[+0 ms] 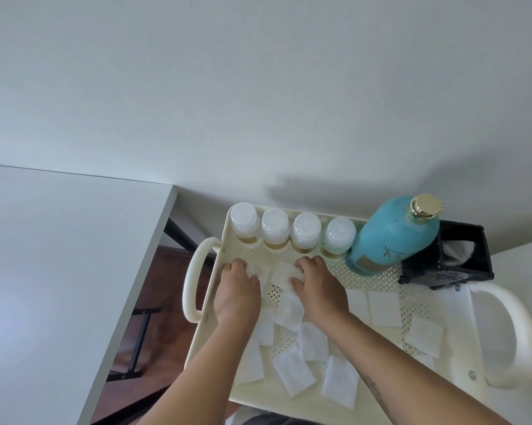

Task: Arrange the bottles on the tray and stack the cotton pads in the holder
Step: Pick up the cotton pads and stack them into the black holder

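At the centre of the frame, I have my right hand pinching a pad and my left hand curled on another on the tray, bottles lined behind; next I carry them to the holder at right.

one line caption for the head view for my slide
Both hands, left hand and right hand, gather cotton pads on a cream tray beside lined-up bottles.

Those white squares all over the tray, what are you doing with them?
A person is gathering cotton pads scattered on the cream tray. The right hand pinches one pad, and the left hand presses on another. Four small bottles and a blue bottle already stand along the back. The black holder has a few pads inside.
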